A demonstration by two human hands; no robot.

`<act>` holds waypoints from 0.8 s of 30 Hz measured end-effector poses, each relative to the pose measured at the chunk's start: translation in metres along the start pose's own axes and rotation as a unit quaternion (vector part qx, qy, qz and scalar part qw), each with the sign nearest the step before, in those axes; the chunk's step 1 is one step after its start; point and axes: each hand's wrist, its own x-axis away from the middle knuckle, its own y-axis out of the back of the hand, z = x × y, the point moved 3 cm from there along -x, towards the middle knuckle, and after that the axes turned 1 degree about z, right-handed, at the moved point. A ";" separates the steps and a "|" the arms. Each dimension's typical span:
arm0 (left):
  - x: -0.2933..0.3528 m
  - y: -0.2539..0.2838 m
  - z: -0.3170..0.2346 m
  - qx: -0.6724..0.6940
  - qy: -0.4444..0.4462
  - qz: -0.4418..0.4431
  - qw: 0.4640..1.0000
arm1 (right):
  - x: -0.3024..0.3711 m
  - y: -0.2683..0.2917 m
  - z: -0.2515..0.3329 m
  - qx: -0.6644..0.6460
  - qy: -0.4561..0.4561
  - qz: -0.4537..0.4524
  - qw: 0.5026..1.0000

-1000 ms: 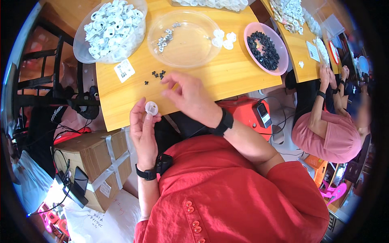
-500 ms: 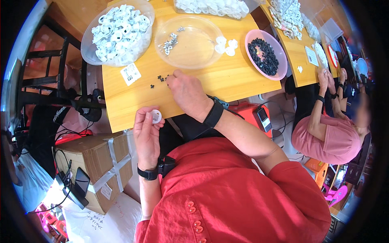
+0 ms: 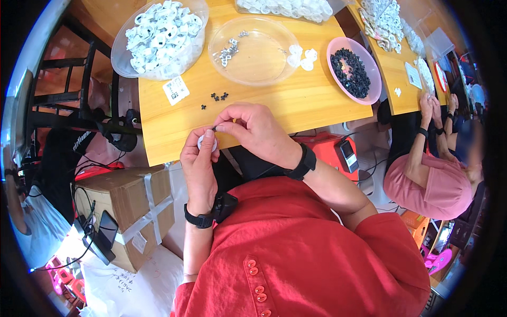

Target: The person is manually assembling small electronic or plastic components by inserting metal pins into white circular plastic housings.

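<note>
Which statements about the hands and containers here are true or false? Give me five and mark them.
1. The left hand holds a round white piece. True.
2. The pink bowl stands right of the shallow dish. True.
3. Small silvery parts lie in the shallow dish. True.
4. The pink bowl is full of white pieces. False: it holds mostly black pieces.
5. The left hand reaches into the shallow dish. False: it is beside the right hand.

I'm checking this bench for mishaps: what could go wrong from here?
The small dark part at the right hand's fingertips could slip and be lost near the wooden table's edge. The white round piece in the left hand might drop there too. The loose black pieces could get knocked by a sleeveless forearm or hand.
</note>
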 end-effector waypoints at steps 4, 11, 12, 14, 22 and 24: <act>0.000 -0.001 -0.001 0.088 0.046 0.022 0.995 | 0.004 0.001 0.002 0.118 0.152 -0.066 0.979; 0.000 -0.002 0.000 0.216 0.117 0.054 0.968 | 0.008 0.000 0.003 0.129 0.209 -0.070 0.967; 0.000 -0.001 0.000 0.215 0.118 0.054 0.968 | 0.008 0.000 0.000 0.084 0.187 -0.075 0.976; -0.001 0.001 0.000 0.205 0.114 0.053 0.971 | 0.009 0.000 -0.002 0.061 0.163 -0.085 0.981; -0.002 0.004 0.002 0.158 0.092 -0.014 0.983 | 0.009 0.004 -0.007 0.032 0.095 -0.084 0.991; -0.001 0.004 0.001 0.148 0.088 -0.027 0.985 | 0.007 0.002 -0.005 0.061 0.139 -0.080 0.985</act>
